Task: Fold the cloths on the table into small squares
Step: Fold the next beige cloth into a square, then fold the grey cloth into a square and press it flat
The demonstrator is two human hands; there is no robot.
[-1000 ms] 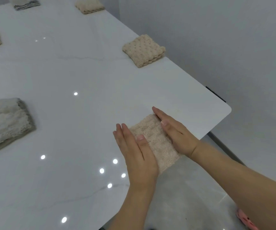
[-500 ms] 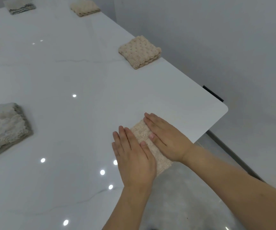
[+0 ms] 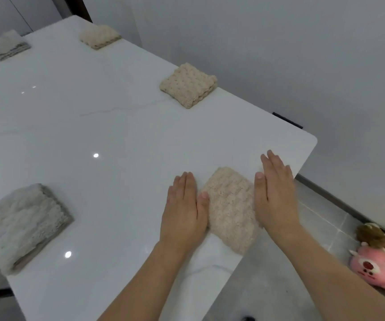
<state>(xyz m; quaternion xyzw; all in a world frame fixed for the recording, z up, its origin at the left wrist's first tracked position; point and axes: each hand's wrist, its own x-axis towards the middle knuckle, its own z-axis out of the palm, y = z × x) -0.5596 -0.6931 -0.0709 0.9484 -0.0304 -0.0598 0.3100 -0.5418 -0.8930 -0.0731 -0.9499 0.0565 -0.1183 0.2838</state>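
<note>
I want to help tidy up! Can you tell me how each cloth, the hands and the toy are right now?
Pink cloth: folded, flat at the table's near edge, between both hands.
Left hand: flat, fingers straight, beside that cloth.
Right hand: flat, fingers straight, on the cloth's right side.
Bumpy beige cloth: folded square.
Grey cloth: folded, thick.
Far beige cloth: folded.
Pink plush toy: lying on the floor.

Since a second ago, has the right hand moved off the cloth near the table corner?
Yes. The right hand has slid off the folded cloth toward the table's corner, now lying flat beside its right edge.
</note>
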